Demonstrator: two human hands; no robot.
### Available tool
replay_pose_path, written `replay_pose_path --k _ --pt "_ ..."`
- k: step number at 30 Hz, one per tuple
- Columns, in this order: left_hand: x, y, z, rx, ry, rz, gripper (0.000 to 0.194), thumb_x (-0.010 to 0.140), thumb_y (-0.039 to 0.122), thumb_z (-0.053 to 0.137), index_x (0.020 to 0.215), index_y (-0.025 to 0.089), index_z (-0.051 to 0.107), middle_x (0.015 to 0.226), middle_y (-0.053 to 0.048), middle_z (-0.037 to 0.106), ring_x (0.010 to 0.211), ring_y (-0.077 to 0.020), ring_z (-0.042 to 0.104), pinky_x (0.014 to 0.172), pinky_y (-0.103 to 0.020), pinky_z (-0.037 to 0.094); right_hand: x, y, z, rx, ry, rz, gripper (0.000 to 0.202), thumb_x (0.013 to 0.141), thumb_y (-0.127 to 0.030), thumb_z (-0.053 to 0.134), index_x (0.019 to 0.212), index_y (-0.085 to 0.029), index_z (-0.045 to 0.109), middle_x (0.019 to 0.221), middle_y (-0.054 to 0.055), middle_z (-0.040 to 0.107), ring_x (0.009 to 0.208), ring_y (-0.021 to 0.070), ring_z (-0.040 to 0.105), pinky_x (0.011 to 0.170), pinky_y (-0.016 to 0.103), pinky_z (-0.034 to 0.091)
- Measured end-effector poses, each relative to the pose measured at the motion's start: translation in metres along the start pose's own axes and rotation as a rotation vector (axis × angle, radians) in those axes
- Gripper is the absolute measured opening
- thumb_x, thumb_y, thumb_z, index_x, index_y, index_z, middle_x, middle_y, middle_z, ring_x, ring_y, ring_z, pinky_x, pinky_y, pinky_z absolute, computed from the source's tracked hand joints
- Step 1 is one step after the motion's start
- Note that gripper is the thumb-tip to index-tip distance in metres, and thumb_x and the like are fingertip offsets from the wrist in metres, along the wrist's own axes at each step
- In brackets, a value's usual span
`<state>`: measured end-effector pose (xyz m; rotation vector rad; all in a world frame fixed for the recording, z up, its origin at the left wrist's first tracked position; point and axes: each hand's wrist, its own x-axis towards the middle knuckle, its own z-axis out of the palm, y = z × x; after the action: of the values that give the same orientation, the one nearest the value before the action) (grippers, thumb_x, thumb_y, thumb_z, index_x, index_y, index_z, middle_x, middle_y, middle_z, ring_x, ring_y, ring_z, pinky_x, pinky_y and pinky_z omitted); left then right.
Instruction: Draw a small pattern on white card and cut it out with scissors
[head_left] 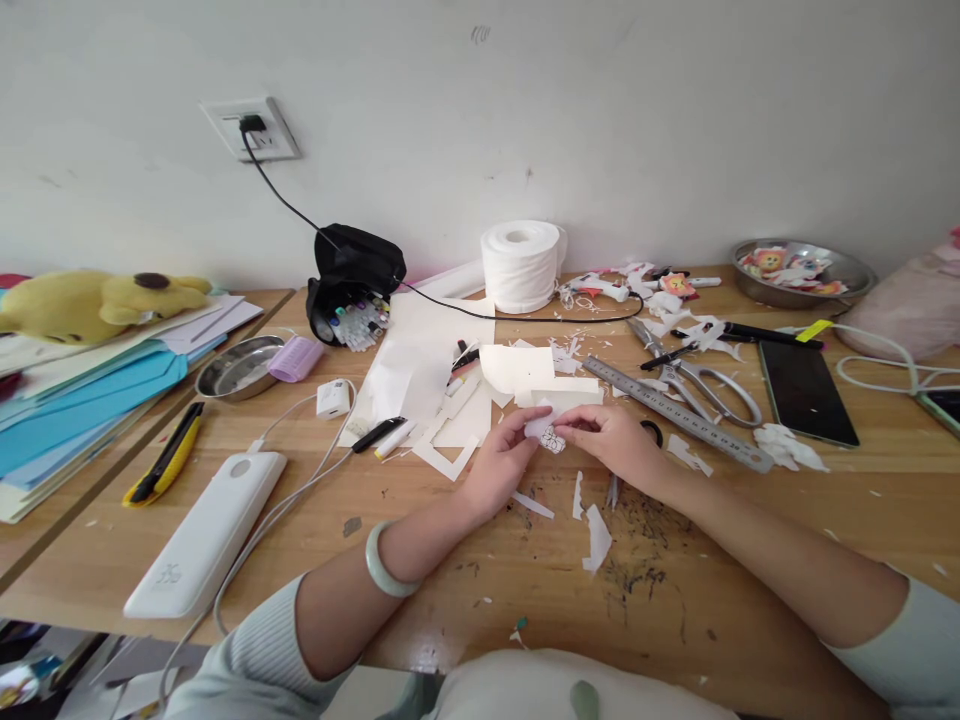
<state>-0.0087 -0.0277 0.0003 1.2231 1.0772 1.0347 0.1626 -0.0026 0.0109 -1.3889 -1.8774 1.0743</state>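
Both left grip (501, 462) and right grip (616, 445) pinch a small drawn-on paper (553, 440) over the surface (480, 600); paper scraps (598, 540) lie towards its five-o'clock edge, ruler (675, 410) near three, power bank (206, 535) edging the front between eight and nine.

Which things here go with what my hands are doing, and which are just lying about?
Likely belonging: small drawn-on paper, held by left hand and right hand; probably paper scraps, silver scissors, metal ruler.

Apparently just lying about: yellow plush toy, white power bank, dark-screened phone, white paper roll.
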Motion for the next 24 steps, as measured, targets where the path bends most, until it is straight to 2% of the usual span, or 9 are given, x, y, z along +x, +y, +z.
replay_pose_path --k 6,9,12,15,19,24 --pt "0.003 -0.008 0.002 -0.027 -0.043 -0.011 0.039 0.075 0.022 0.06 0.114 0.019 0.057 0.102 -0.006 0.064 0.088 -0.0168 0.057 0.081 -0.03 0.043 -0.003 -0.004 0.001 -0.003 0.002 -0.008 0.022 0.077 -0.034 0.056 0.083 -0.019 0.069 0.083 0.005 0.07 0.077 0.0195 0.061 0.071 0.031 0.046" --pt "0.004 -0.012 0.002 -0.009 -0.044 0.001 0.038 0.075 0.02 0.059 0.113 0.019 0.058 0.101 -0.006 0.064 0.086 -0.0159 0.057 0.08 -0.029 0.044 -0.003 -0.005 0.003 0.1 0.008 0.014 0.021 0.075 -0.036 0.058 0.084 -0.018 0.065 0.082 0.004 0.068 0.075 0.0176 0.06 0.068 0.03 0.045" --pt "0.004 -0.012 0.001 0.02 -0.04 0.03 0.037 0.075 0.018 0.058 0.112 0.02 0.059 0.101 -0.005 0.063 0.086 -0.0157 0.056 0.079 -0.029 0.043 -0.003 -0.005 0.004 0.253 0.004 0.144 0.034 0.069 -0.037 0.063 0.097 -0.018 0.056 0.075 0.0 0.062 0.06 0.0123 0.055 0.055 0.025 0.043" --pt "0.003 -0.011 0.0 0.031 -0.038 0.033 0.037 0.075 0.018 0.057 0.112 0.019 0.058 0.099 -0.005 0.062 0.084 -0.0159 0.055 0.078 -0.029 0.043 -0.002 -0.006 0.003 0.373 -0.033 0.299 0.05 0.066 -0.035 0.066 0.11 -0.02 0.049 0.071 -0.004 0.056 0.045 0.0068 0.043 0.04 0.021 0.032" --pt "0.002 -0.009 0.0 0.024 -0.039 0.04 0.037 0.074 0.018 0.058 0.11 0.019 0.058 0.098 -0.005 0.061 0.084 -0.0167 0.055 0.078 -0.03 0.043 0.0 -0.005 0.003 0.461 -0.074 0.358 0.046 0.065 -0.028 0.068 0.107 -0.016 0.054 0.065 -0.004 0.055 0.042 0.0057 0.04 0.038 0.02 0.028" --pt "0.002 -0.009 0.001 -0.017 -0.024 0.015 0.04 0.074 0.019 0.059 0.114 0.02 0.054 0.092 -0.003 0.06 0.078 -0.0152 0.054 0.074 -0.029 0.042 0.001 -0.003 0.005 0.457 -0.058 0.325 0.041 0.065 -0.027 0.067 0.103 -0.016 0.055 0.067 -0.003 0.056 0.042 0.0045 0.038 0.037 0.019 0.027"
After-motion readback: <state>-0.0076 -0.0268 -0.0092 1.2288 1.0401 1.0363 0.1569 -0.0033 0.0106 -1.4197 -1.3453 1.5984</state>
